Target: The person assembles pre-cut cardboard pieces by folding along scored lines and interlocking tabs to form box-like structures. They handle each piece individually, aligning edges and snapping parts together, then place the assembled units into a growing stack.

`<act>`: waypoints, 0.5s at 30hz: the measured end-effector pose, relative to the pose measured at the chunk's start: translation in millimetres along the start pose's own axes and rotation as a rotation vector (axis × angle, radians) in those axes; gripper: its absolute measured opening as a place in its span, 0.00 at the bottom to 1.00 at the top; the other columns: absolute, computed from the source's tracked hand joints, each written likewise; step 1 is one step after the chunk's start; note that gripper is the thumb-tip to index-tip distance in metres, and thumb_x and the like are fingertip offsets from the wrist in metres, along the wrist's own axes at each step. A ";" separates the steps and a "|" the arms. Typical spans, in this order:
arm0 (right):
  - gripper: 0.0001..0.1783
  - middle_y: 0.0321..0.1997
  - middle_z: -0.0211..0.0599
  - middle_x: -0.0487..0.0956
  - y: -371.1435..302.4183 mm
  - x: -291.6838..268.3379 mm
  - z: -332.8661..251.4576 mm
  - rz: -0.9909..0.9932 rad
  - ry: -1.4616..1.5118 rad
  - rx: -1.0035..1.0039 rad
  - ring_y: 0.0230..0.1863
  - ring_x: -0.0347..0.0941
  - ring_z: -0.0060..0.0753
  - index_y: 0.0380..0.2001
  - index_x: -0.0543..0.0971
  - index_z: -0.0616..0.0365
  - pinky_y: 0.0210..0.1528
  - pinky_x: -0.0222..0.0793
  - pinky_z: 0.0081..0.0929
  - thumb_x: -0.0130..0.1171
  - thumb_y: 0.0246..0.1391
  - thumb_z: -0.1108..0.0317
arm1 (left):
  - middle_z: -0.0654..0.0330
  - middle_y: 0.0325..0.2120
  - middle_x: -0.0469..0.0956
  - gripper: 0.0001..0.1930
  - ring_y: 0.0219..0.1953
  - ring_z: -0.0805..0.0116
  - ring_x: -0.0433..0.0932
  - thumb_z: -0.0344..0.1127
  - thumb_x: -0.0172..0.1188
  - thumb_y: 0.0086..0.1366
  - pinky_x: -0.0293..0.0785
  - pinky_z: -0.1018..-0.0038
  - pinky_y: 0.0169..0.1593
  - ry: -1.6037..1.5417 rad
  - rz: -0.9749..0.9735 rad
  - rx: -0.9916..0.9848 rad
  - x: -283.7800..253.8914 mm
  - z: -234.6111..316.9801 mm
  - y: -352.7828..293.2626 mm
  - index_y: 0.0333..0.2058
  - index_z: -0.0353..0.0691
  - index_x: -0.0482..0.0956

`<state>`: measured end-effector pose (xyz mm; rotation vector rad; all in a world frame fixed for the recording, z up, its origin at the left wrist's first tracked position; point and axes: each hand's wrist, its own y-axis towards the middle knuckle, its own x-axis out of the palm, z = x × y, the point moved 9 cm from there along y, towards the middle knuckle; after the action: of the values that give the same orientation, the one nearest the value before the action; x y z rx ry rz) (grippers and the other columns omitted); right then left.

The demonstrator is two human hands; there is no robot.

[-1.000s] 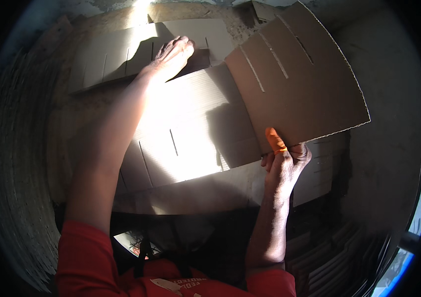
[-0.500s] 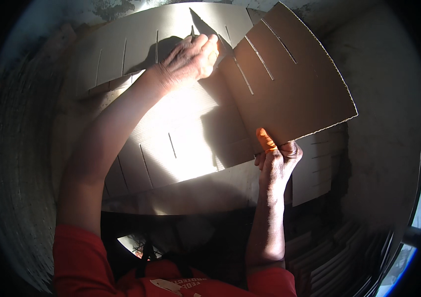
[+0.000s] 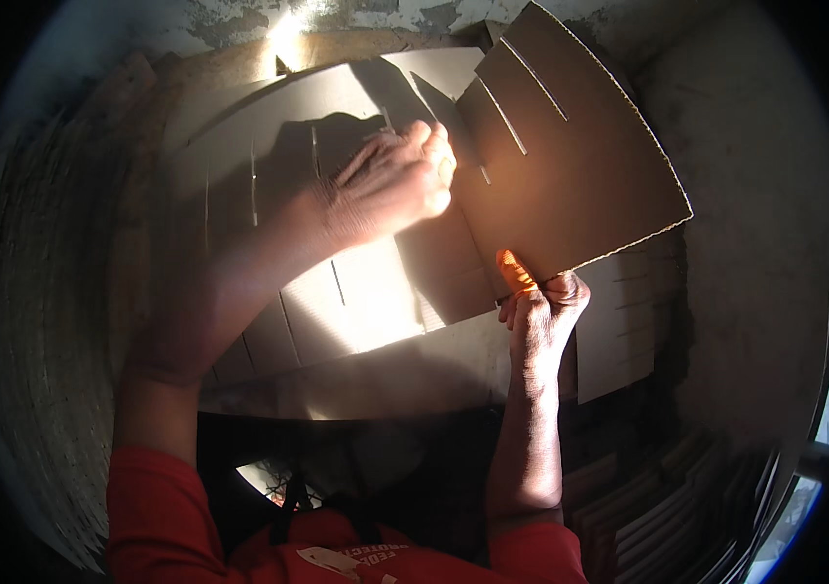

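My right hand grips the near edge of a brown slotted cardboard sheet, its thumb, in an orange finger cover, lying on the face. The sheet's right part stands tilted up. Over the slotted cardboard left of the fold, my left hand is closed, fingers curled; what they hold, if anything, is hidden. Bright sunlight and the hand's shadow fall across the flat cardboard.
Stacked cardboard sheets rise along the left side. More sheets stand at the lower right, and a slotted pale piece lies behind my right hand. A stained wall runs along the far side.
My left hand has come nearer to me and slightly right. The far slotted cardboard has shifted toward me, closing the gap at its near edge. My right hand and its sheet have shifted slightly left.
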<state>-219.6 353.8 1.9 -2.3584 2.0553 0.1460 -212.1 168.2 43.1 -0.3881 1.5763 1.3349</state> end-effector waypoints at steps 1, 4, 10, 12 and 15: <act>0.11 0.13 0.21 0.70 -0.2 0.1 1.0 0.005 -0.002 0.012 0.12 0.59 0.10 0.20 0.77 0.61 0.15 0.52 0.16 0.66 0.54 0.76 | 0.54 0.34 0.71 0.09 0.34 0.58 0.75 0.25 0.57 0.53 0.77 0.66 0.33 -0.004 -0.002 0.023 0.8 7.3 0.9 0.35 0.34 0.73; 0.11 0.14 0.21 0.71 3.7 -4.4 8.0 -0.016 0.038 0.001 0.15 0.60 0.09 0.22 0.78 0.61 0.18 0.53 0.16 0.70 0.53 0.72 | 0.54 0.32 0.72 0.05 0.33 0.59 0.74 0.28 0.58 0.52 0.77 0.69 0.31 0.034 0.016 0.057 -4.2 19.3 3.2 0.29 0.35 0.74; 0.10 0.25 0.21 0.75 1.8 -3.1 -15.8 0.030 0.078 -0.109 0.24 0.61 0.08 0.33 0.79 0.65 0.29 0.60 0.11 0.71 0.52 0.73 | 0.55 0.31 0.70 0.08 0.31 0.62 0.73 0.26 0.60 0.51 0.75 0.69 0.30 0.062 -0.037 0.070 6.3 7.6 -5.8 0.31 0.34 0.73; 0.09 0.28 0.24 0.77 5.0 -9.1 -15.1 0.041 0.044 -0.155 0.28 0.65 0.09 0.34 0.79 0.66 0.33 0.62 0.11 0.70 0.51 0.76 | 0.55 0.30 0.70 0.08 0.31 0.62 0.73 0.26 0.60 0.51 0.75 0.67 0.29 0.064 -0.053 0.084 5.2 9.3 -4.2 0.31 0.34 0.73; 0.09 0.29 0.25 0.78 6.7 -13.1 -20.3 0.045 0.069 -0.289 0.30 0.66 0.09 0.33 0.79 0.67 0.36 0.63 0.10 0.70 0.51 0.77 | 0.54 0.26 0.70 0.09 0.30 0.62 0.73 0.27 0.60 0.49 0.74 0.67 0.27 0.071 -0.073 0.114 2.4 19.8 0.4 0.30 0.33 0.72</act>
<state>-226.7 364.5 23.5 -2.5069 2.2579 0.3932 -204.3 186.5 43.3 -0.4224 1.6732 1.1812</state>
